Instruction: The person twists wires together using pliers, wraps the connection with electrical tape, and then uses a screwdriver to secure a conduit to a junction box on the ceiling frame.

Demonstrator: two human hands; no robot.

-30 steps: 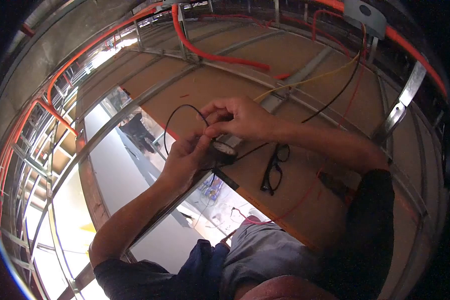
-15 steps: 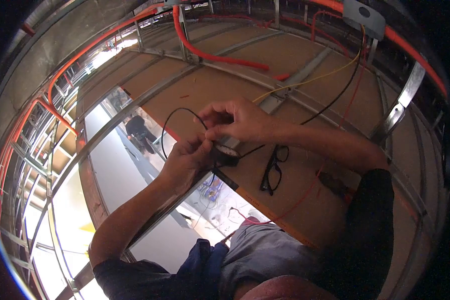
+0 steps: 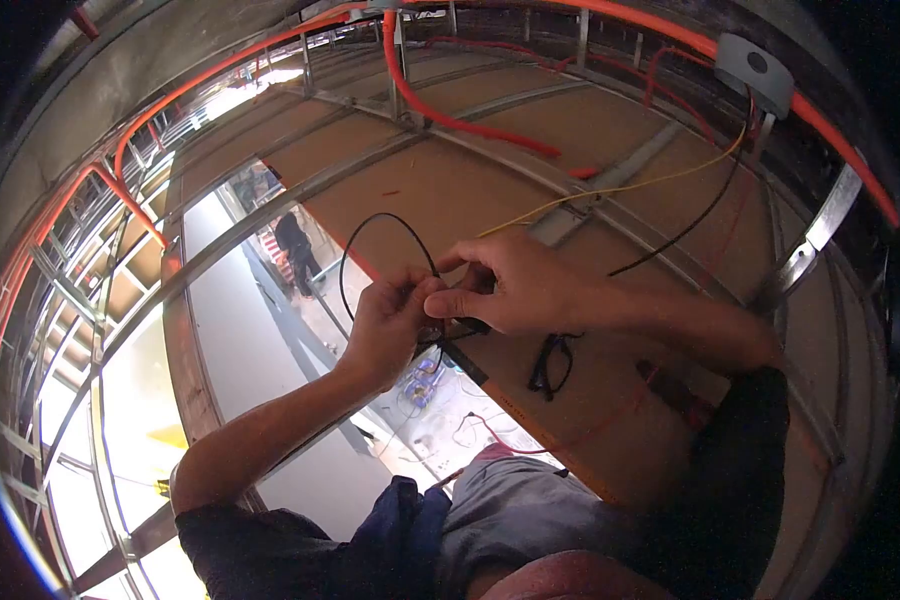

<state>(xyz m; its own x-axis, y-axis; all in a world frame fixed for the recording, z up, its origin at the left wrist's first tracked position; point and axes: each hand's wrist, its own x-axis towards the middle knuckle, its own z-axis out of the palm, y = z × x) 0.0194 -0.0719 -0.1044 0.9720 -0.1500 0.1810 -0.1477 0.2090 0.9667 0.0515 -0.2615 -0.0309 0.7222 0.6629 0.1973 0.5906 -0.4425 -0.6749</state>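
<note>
My left hand (image 3: 388, 322) pinches a thin black wire (image 3: 346, 262) that loops up above the fingers. Against it, my right hand (image 3: 495, 285) has its thumb and fingers closed at the same spot, near the wire. A dark roll, seen in part, sits beneath the hands. A yellow wire (image 3: 620, 188) and a black cable (image 3: 692, 222) run from a grey junction box (image 3: 755, 75) toward my right forearm. Black-framed glasses (image 3: 550, 368) lie on the brown board below that forearm, beside a dark-handled tool (image 3: 675, 395).
Metal framing bars (image 3: 320, 182) cross the brown boards (image 3: 490, 390). Orange conduit (image 3: 440, 125) runs overhead and along both sides. Through an opening, a person (image 3: 295, 250) stands on the floor below, left of my hands. Blue items (image 3: 420, 388) lie on that floor.
The view has shifted, so surroundings sit slightly right and lower. My right hand has turned and closed in against my left, and the dark roll is now mostly covered.
</note>
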